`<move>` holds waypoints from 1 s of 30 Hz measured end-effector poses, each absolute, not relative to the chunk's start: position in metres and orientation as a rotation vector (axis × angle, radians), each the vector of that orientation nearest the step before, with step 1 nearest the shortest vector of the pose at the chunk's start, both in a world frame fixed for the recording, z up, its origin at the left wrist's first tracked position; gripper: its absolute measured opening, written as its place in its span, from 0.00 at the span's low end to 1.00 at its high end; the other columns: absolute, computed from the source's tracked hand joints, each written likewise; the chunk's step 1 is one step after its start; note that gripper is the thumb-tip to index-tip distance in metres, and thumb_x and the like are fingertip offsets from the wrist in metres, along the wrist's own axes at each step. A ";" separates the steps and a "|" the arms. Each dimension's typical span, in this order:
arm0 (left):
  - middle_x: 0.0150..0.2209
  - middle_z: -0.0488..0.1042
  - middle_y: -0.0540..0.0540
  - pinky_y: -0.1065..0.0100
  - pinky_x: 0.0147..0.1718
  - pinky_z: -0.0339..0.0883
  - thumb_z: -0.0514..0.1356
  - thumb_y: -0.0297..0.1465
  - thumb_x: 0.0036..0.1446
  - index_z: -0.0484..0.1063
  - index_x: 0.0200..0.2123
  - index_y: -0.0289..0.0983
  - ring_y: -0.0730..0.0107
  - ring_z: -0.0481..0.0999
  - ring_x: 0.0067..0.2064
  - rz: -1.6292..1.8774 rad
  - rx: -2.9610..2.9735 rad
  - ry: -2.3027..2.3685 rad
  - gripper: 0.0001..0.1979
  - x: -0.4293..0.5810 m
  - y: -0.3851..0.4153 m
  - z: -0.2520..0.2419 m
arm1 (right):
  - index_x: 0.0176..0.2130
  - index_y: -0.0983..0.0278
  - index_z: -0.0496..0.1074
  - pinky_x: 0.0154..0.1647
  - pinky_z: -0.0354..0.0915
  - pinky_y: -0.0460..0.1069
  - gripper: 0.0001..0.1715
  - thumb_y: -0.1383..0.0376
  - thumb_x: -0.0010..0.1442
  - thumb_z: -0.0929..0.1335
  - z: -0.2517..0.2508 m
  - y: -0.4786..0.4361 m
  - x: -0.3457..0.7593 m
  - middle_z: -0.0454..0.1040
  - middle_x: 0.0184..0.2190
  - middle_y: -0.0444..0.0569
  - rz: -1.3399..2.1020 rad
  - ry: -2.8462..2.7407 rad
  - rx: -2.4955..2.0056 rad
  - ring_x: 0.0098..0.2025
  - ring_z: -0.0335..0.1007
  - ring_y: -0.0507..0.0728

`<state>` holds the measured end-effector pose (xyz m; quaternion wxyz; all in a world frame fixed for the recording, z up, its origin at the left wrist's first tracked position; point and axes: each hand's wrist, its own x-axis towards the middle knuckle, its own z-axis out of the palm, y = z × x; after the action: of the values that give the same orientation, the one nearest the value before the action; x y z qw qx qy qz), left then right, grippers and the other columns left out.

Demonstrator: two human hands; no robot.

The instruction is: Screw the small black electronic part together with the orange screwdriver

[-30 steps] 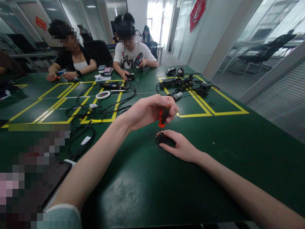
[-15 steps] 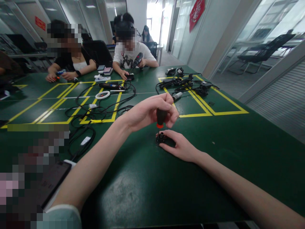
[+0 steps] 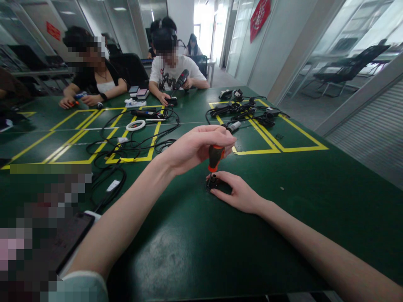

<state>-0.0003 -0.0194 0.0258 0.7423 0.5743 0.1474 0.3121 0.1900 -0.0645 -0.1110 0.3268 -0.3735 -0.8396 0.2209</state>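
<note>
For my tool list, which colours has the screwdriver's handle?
The screwdriver handle is dark grey and orange, shown in head view.

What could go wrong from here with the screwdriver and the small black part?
The screwdriver stands nearly upright in the left grip, its shaft reaching down to the small black part. If it slips, it could jab the right grip, which is right beside the shaft.
The part seems steadied only by that right grip on the green table, so it might twist or slide under turning force.
</note>
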 end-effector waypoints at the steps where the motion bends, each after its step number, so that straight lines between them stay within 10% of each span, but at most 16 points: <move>1: 0.25 0.65 0.52 0.71 0.32 0.60 0.69 0.30 0.50 0.56 0.20 0.37 0.77 0.66 0.29 0.695 1.270 0.344 0.22 0.000 -0.020 0.026 | 0.51 0.61 0.73 0.54 0.76 0.59 0.14 0.63 0.66 0.69 -0.111 -0.064 0.190 0.82 0.48 0.55 0.586 -2.199 -0.981 0.50 0.81 0.62; 7: 0.24 0.63 0.55 0.72 0.30 0.58 0.71 0.33 0.48 0.55 0.21 0.37 0.79 0.64 0.28 0.742 1.290 0.379 0.24 0.002 -0.021 0.027 | 0.52 0.61 0.73 0.54 0.76 0.59 0.14 0.63 0.66 0.70 -0.111 -0.064 0.190 0.82 0.49 0.55 0.579 -2.197 -0.970 0.50 0.81 0.62; 15: 0.36 0.81 0.45 0.71 0.37 0.67 0.65 0.38 0.60 0.79 0.37 0.33 0.74 0.76 0.37 0.697 1.458 0.434 0.12 -0.005 -0.012 0.027 | 0.52 0.62 0.72 0.56 0.75 0.60 0.14 0.63 0.67 0.69 -0.111 -0.065 0.190 0.82 0.50 0.56 0.566 -2.213 -0.971 0.51 0.80 0.63; 30: 0.32 0.82 0.42 0.73 0.24 0.72 0.64 0.46 0.59 0.71 0.31 0.34 0.66 0.82 0.34 0.484 1.407 0.536 0.20 -0.014 -0.008 0.034 | 0.52 0.62 0.72 0.54 0.76 0.57 0.14 0.63 0.66 0.70 -0.113 -0.064 0.191 0.82 0.49 0.55 0.557 -2.203 -0.952 0.50 0.81 0.61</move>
<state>-0.0142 -0.0081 0.0344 0.7034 0.6324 0.2410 0.2174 0.1912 -0.0638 -0.1132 0.3325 -0.3646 -0.8433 0.2132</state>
